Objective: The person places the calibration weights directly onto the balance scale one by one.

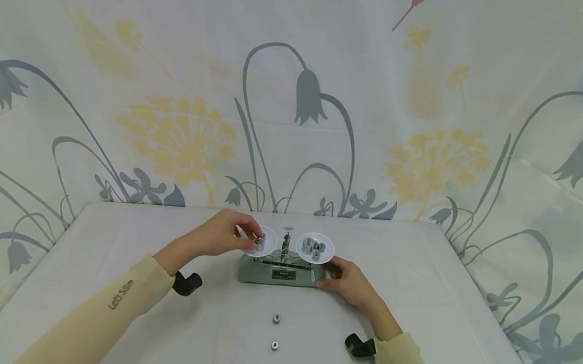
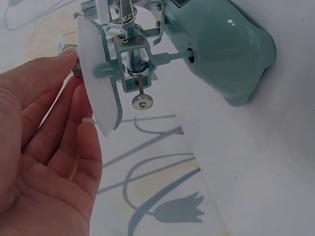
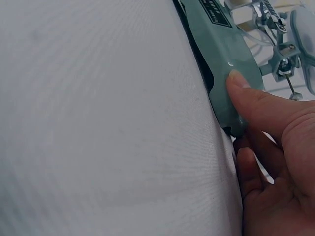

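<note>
A green balance scale (image 1: 257,273) with two white pans stands on the white table. At its left pan (image 1: 270,239), my left hand (image 1: 219,236) pinches a small metal weight (image 1: 260,242) between thumb and fingers. The left wrist view shows this weight (image 2: 77,68) mostly hidden behind the thumb, at the pan's upper face. The right pan (image 1: 329,249) carries several metal weights (image 1: 308,245). My right hand (image 1: 352,283) grips the right end of the scale's green base (image 3: 216,54), thumb on its front and fingers behind.
Two small metal weights lie on the table in front of the scale, one nearer the scale (image 1: 276,319) and one closer to me (image 1: 274,346). Behind the table hangs a flower-printed cloth (image 1: 294,147). Black wrist devices (image 1: 187,284) show beside both sleeves.
</note>
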`<state>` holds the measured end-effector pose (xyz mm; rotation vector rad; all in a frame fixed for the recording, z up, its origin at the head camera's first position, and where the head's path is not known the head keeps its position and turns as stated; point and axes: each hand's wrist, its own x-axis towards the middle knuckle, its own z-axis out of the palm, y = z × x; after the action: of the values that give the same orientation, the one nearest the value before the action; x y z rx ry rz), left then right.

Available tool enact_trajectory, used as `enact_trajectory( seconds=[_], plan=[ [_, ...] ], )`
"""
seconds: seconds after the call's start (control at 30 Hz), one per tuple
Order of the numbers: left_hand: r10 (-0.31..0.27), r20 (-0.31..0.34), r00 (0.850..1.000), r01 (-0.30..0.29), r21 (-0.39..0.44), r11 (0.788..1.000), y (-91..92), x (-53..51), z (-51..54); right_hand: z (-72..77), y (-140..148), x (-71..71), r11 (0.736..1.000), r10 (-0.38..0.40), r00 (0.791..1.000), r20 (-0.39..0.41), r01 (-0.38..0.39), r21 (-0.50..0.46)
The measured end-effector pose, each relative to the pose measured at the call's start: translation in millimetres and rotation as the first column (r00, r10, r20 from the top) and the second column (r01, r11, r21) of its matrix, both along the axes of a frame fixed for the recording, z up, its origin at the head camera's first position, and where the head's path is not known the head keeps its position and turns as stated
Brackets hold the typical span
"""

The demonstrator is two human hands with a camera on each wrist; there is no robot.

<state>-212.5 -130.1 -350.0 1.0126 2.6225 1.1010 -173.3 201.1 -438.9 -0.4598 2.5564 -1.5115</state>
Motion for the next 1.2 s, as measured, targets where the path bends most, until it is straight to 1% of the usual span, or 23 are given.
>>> enact_trajectory(
  seconds=[0.1, 0.23, 0.33, 0.47, 0.7, 0.8, 0.93, 1.03, 1.2],
  plan=[
    [0.01, -0.013, 1.0, -0.01, 0.008, 1.0, -2.7, 0.9, -0.6, 5.0, -1.0, 3.1, 1.0, -0.001, 1.0, 0.002, 0.001, -0.004],
    [0.024, -0.035, 0.999, -0.024, 0.017, 1.0, -6.2, 2.1, -1.3, 5.5, -1.7, 4.2, 1.0, -0.006, 1.0, -0.002, 0.006, -0.007],
    [0.044, -0.036, 0.998, -0.043, 0.02, 0.999, -8.3, 3.6, -1.0, 4.6, -1.5, 3.5, 1.0, -0.005, 1.0, -0.004, 0.005, -0.011],
    [0.069, -0.02, 0.997, -0.068, 0.034, 0.997, -11.0, 5.9, -0.4, 3.0, -0.4, 1.7, 1.0, 0.003, 1.0, -0.009, -0.003, -0.008],
    [0.094, -0.031, 0.995, -0.092, 0.063, 0.994, -16.7, 10.8, -3.2, 2.7, 0.4, 1.1, 1.0, 0.017, 1.0, -0.011, -0.017, 0.008],
    [0.1, -0.028, 0.995, -0.098, 0.076, 0.992, -19.5, 12.9, -6.2, -8.9, 2.6, -4.9, 1.0, 0.009, 1.0, -0.014, -0.009, 0.013],
    [0.115, -0.025, 0.993, -0.112, 0.094, 0.989, -23.4, 14.4, -10.4, -29.4, 8.5, -16.4, 1.0, -0.001, 1.0, -0.022, 0.001, 0.011],
    [0.13, -0.022, 0.991, -0.127, 0.104, 0.986, -25.8, 16.5, -11.7, -32.9, 10.6, -19.2, 1.0, 0.003, 1.0, -0.017, -0.003, 0.009],
    [0.147, -0.015, 0.989, -0.144, 0.107, 0.984, -29.7, 20.9, -14.5, -33.3, 11.2, -19.7, 1.0, -0.003, 1.0, 0.007, 0.003, 0.014]
  ],
)
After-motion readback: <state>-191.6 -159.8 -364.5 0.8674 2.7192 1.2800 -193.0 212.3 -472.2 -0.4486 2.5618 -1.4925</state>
